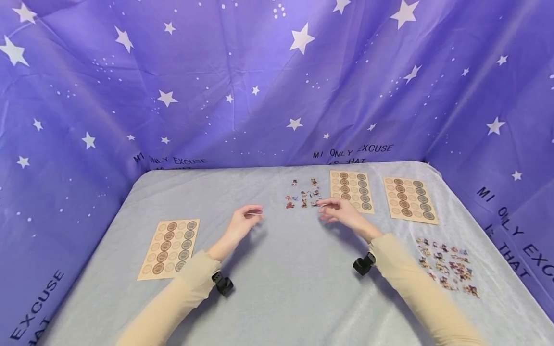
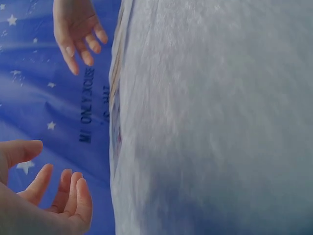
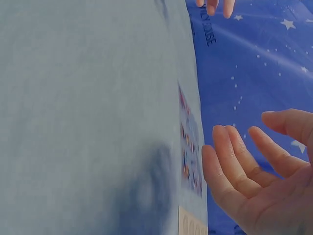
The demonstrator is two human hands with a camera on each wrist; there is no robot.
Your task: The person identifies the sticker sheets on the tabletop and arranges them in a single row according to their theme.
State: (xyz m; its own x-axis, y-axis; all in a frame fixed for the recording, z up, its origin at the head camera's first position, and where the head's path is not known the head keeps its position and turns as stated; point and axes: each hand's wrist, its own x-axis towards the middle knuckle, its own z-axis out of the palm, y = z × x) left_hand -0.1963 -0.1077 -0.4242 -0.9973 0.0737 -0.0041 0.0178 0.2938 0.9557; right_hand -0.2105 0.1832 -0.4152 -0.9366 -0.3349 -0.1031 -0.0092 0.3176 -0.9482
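My left hand (image 1: 242, 224) hovers above the cloth-covered table with its fingers loosely bent and nothing in them; the left wrist view shows the same hand (image 2: 54, 200) with thumb and fingers apart. Across from it, my right hand (image 1: 344, 215) is raised too, and in the right wrist view this hand (image 3: 259, 171) holds nothing. Just beyond the right fingertips lies a clear sheet of small cartoon stickers (image 1: 304, 197), partly covered by that hand in the head view. Nearest the left forearm is a tan sheet of round stickers (image 1: 166, 247).
Two more tan sheets of round stickers, one at the back (image 1: 352, 190) and one farther right (image 1: 410, 199), lie flat. A second clear cartoon sticker sheet (image 1: 447, 266) is beside the right forearm. Purple star-printed curtains (image 1: 259, 72) surround the grey tablecloth (image 1: 285, 288).
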